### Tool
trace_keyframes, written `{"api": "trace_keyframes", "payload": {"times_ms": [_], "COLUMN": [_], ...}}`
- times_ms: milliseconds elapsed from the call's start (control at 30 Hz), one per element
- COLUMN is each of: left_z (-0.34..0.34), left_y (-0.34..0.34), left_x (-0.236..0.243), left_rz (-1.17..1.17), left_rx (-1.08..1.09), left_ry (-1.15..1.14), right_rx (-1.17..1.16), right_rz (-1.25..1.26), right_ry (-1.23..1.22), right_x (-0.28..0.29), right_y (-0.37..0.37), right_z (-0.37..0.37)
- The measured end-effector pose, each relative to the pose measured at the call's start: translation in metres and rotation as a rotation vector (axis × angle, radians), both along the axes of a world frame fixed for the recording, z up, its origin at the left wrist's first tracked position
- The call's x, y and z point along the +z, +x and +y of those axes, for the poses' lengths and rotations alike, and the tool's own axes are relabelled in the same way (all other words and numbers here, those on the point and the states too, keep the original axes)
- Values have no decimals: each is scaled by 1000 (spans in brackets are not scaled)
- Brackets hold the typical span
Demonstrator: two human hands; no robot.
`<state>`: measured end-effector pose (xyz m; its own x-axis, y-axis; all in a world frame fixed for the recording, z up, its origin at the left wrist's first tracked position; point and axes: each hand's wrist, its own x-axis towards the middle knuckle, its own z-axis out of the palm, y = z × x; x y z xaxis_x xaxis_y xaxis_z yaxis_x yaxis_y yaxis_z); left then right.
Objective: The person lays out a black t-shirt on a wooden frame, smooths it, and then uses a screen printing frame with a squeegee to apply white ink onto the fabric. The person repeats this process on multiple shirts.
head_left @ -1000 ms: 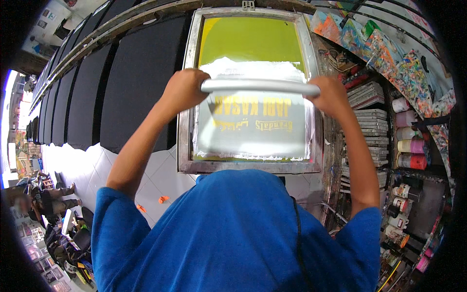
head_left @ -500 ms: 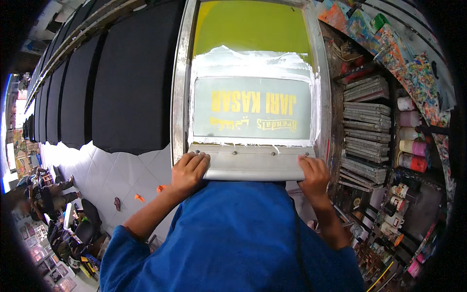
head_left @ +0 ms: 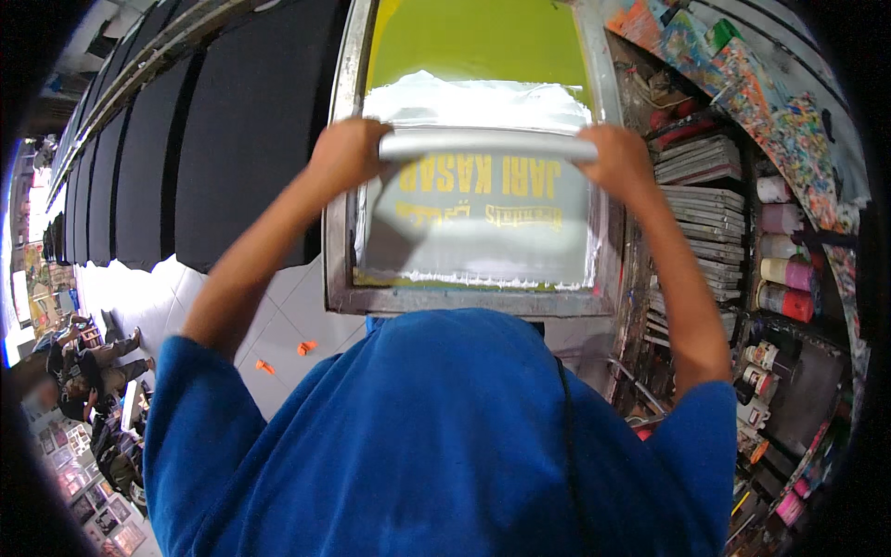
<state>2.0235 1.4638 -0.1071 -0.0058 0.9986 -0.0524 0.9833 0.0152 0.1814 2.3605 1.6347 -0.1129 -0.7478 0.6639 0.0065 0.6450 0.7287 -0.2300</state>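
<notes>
Both my hands grip a wide metal squeegee (head_left: pixel 487 143) that lies across a framed printing screen (head_left: pixel 624 269). At its left end my left hand (head_left: pixel 345 158) is closed around it, and my right hand (head_left: pixel 617 160) holds the right end. Just beyond the squeegee a thick band of white ink (head_left: pixel 478 100) spreads over the mesh. The far part of the screen is coated yellow-green (head_left: pixel 478 37). Nearer to me, a pale panel (head_left: pixel 483 251) carries yellow lettering that appears upside down. The squeegee's lower blade edge is hidden from view.
Black garments (head_left: pixel 260 139) lie in a row on boards to the left. Stacked frames (head_left: pixel 698 209) and ink-stained jars (head_left: pixel 784 302) fill shelves on the right. Two orange objects (head_left: pixel 306 348) are on the tiled floor. Another person (head_left: pixel 83 367) sits far left.
Holding the squeegee, both hands have moved away from me, from the screen's near edge to the ink band. My arms are now stretched forward.
</notes>
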Motion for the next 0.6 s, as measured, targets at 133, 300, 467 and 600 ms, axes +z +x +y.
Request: {"api": "trace_keyframes", "payload": {"times_ms": [133,300,467,600], "left_z": [22,-34,-124,-173], "left_y": [-9,18,56,79], "left_x": [42,66,47,24], "left_rz": [-133,-39,-60,-148], "left_rx": [-22,7,-54,-74], "left_ry": [61,149,185,216], "right_rx": [54,-70,-58,-33], "right_rz": [20,93,246,219], "right_ry": [-104,-57,101,61], "right_x": [53,74,40,15], "right_y": [-10,22,68,86], "right_z": [15,-37,-138,-189]}}
